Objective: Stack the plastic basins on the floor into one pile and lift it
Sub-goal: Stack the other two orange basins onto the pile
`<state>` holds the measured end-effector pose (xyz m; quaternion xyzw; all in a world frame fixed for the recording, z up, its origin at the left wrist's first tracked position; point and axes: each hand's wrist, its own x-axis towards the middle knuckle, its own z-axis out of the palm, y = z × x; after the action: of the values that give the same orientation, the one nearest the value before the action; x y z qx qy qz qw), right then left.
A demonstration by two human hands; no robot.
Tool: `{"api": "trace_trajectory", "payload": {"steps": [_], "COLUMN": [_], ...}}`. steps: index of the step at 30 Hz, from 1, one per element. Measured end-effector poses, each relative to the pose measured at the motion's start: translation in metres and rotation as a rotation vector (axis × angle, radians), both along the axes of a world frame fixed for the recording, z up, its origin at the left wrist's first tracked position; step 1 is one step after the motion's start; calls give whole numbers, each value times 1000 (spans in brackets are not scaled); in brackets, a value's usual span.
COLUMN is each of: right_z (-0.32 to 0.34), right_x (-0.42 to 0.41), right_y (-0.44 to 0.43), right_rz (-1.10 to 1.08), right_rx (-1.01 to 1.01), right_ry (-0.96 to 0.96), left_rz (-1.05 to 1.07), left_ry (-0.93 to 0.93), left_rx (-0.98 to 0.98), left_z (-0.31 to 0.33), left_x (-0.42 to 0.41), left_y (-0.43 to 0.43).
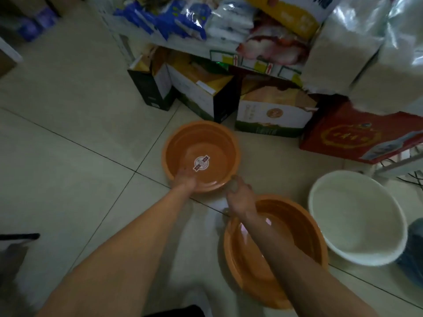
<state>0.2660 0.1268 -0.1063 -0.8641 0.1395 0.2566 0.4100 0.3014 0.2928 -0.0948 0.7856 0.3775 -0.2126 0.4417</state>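
Three plastic basins stand on the tiled floor. The far orange basin (201, 143) has a round sticker on its bottom. My left hand (185, 179) grips its near rim, fingers inside. My right hand (240, 195) hovers just right of that rim with fingers loosely curled, holding nothing I can see. A second orange basin (295, 271) lies under my right forearm, nearer to me. A white basin (357, 218) sits to its right, apart from it.
Cardboard boxes (201, 92) and a red box (357, 136) line the floor behind the basins. Shelves above hold bagged goods (229, 21). A wire rack foot (398, 165) stands beside the white basin. Bare floor tiles (68, 145) stretch to the left.
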Motion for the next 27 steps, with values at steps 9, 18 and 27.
{"api": "trace_trajectory", "payload": {"steps": [9,18,27], "right_z": [-42,38,81], "right_x": [32,5,-101], "right_y": [46,-27,-133], "right_rz": [-54,-231,-411], "right_rx": [55,-5,-24], "right_ry": [97,30,-53], "left_rz": [478,554,-94], "left_ry": [-87,-390,-217], "left_rx": [-387,-107,-24], "left_z": [-27,18,66], "left_x": [-3,9,-50], "left_y": [29,19,-61]}}
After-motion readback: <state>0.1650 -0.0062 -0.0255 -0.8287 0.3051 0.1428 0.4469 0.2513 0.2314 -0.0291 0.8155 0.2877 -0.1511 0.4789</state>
